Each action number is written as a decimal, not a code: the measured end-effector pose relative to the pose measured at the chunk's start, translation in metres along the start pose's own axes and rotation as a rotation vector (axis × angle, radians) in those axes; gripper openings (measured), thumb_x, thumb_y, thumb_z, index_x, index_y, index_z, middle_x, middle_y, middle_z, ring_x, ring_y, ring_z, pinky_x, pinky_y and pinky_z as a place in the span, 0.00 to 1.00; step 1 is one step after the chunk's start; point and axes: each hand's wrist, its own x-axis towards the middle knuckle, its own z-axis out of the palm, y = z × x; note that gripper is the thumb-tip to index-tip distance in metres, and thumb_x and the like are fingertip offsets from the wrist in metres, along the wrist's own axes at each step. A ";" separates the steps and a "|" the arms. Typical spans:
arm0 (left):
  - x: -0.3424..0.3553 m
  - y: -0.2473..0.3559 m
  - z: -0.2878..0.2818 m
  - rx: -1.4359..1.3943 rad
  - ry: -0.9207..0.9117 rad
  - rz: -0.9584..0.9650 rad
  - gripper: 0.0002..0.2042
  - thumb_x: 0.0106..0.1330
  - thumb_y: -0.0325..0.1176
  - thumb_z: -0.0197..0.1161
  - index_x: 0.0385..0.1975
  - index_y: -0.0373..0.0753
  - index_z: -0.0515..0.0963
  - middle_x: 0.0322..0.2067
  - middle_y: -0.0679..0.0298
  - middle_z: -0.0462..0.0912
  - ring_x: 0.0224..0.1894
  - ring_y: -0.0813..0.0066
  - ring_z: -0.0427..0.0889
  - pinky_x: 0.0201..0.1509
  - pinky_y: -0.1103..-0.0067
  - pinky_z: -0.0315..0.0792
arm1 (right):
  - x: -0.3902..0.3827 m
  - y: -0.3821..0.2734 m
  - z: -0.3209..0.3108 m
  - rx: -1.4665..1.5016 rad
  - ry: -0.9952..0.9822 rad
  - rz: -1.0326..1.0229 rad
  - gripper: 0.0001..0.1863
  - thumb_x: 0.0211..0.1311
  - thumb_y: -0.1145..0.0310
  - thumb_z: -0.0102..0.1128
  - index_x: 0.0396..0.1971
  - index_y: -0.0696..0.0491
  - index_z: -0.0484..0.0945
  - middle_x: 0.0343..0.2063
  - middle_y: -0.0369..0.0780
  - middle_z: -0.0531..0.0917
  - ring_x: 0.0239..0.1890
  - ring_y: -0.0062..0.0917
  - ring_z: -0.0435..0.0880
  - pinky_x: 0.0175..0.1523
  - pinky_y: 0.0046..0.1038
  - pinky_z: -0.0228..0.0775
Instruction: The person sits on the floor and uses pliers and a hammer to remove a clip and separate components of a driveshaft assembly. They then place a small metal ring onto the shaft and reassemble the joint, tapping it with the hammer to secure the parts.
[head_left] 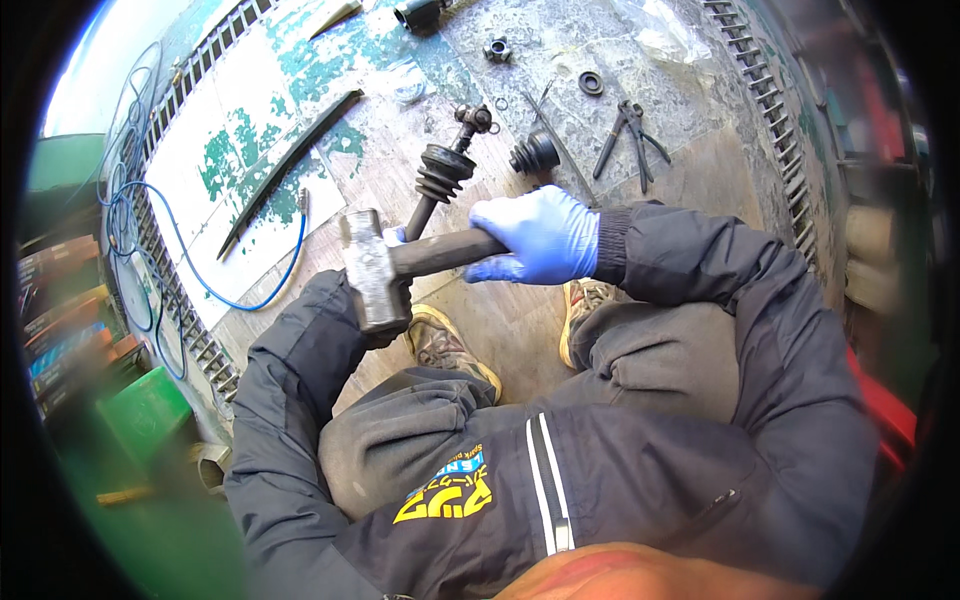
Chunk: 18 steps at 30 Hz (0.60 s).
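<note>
In my blue-gloved right hand (pixel 545 238) is the wooden handle of a sledgehammer (pixel 368 272), its fingers closed around it. The worn steel head hangs over my left forearm. Behind that head, only a sliver of my gloved left hand (pixel 394 236) shows, beside the lower end of a drive shaft (pixel 422 212); its fingers are mostly hidden. The shaft slants away from me, with a black ribbed rubber boot (pixel 440 176) around it and a metal joint (pixel 474 121) at its far end. Another black ribbed boot (pixel 535 153) lies right of the shaft.
Pliers (pixel 630 140), a thin rod (pixel 568 155), a ring (pixel 591 83) and a small metal joint part (pixel 497 50) lie on the floor ahead. A long dark bar (pixel 290 172) and blue hose (pixel 240 303) lie left. Drain grates (pixel 775 120) flank the floor.
</note>
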 end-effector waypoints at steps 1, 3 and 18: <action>-0.002 0.005 -0.002 0.145 -0.007 0.064 0.11 0.75 0.40 0.61 0.43 0.38 0.77 0.26 0.63 0.77 0.23 0.73 0.76 0.26 0.72 0.71 | -0.005 0.005 0.000 0.019 0.010 0.066 0.31 0.67 0.35 0.65 0.44 0.51 0.79 0.31 0.48 0.86 0.34 0.48 0.89 0.39 0.45 0.81; -0.005 0.012 0.003 0.752 0.079 0.150 0.08 0.72 0.36 0.62 0.41 0.38 0.76 0.24 0.63 0.76 0.22 0.71 0.76 0.25 0.70 0.72 | -0.001 0.032 -0.009 -0.004 0.021 0.447 0.33 0.68 0.34 0.62 0.47 0.53 0.80 0.35 0.52 0.88 0.39 0.51 0.89 0.44 0.47 0.81; 0.006 0.001 -0.018 0.622 0.111 0.183 0.06 0.66 0.28 0.63 0.38 0.37 0.75 0.20 0.63 0.77 0.18 0.71 0.77 0.21 0.71 0.73 | 0.017 0.048 -0.018 -0.005 -0.053 0.588 0.35 0.70 0.33 0.58 0.47 0.56 0.79 0.39 0.54 0.88 0.44 0.51 0.89 0.49 0.49 0.79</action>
